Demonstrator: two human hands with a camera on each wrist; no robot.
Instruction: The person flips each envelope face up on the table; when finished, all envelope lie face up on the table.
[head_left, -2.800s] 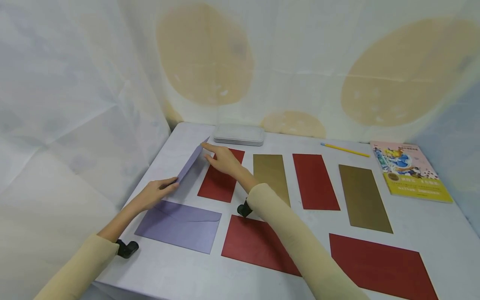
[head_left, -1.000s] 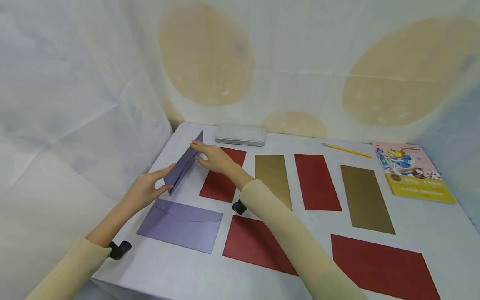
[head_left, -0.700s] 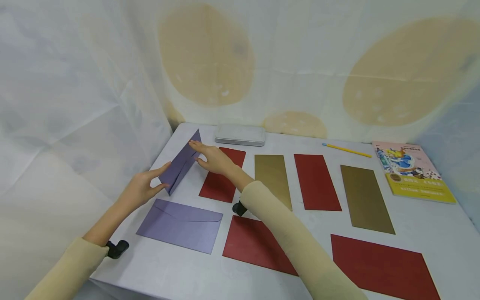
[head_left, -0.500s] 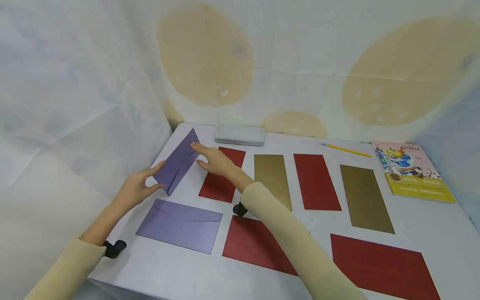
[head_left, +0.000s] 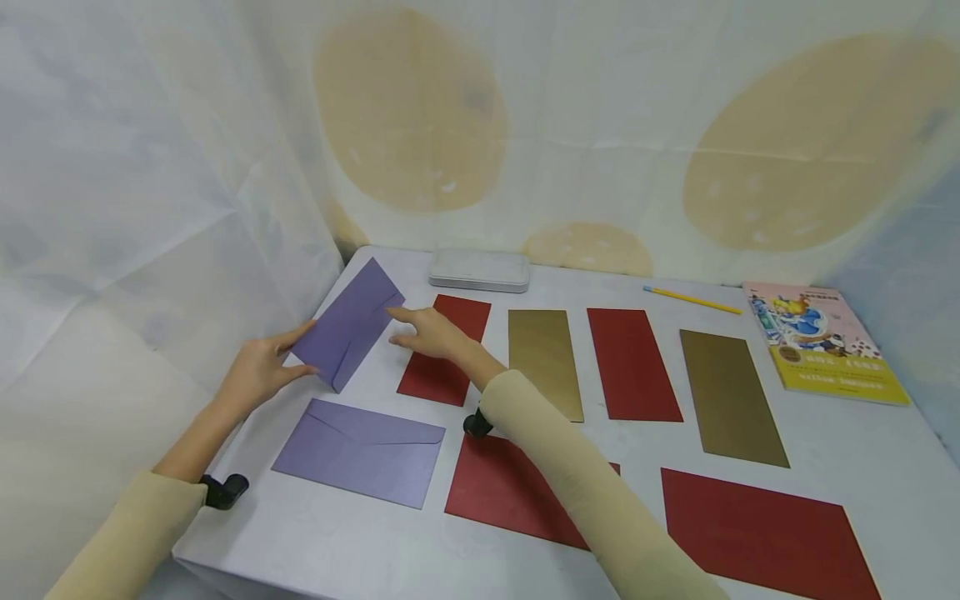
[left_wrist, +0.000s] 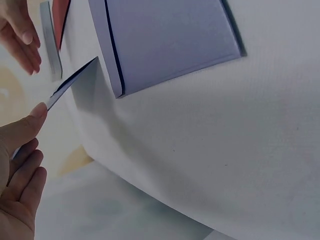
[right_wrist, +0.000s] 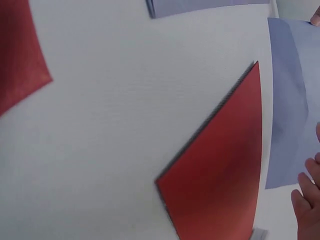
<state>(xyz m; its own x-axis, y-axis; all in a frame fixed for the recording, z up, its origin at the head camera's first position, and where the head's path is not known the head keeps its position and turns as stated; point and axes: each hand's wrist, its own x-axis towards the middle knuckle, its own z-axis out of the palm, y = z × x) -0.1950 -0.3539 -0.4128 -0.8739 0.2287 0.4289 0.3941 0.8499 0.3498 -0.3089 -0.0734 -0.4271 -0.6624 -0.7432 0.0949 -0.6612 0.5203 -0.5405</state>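
My left hand (head_left: 258, 371) pinches the left edge of a purple envelope (head_left: 348, 321), thumb on the near face. Raised and tilted off the table, this envelope shows its flap side; the left wrist view has it nearly edge-on (left_wrist: 75, 81). My right hand (head_left: 435, 333) hovers beside its right edge with fingers extended, apart from it in the left wrist view. A second purple envelope (head_left: 360, 454) lies flat just in front. Under my right hand lies a red envelope (head_left: 420, 377), partly covered.
Gold envelopes (head_left: 543, 358) and red envelopes (head_left: 633, 362) lie in a row to the right, with larger red ones (head_left: 765, 529) nearer. A grey tin case (head_left: 478, 271), a yellow pencil (head_left: 693, 300) and a book (head_left: 821, 342) sit toward the back. Fabric walls surround the table.
The held envelope has swung from edge-on to facing the camera, as my left hand moved left and toward me. My right hand has let go of its far edge.
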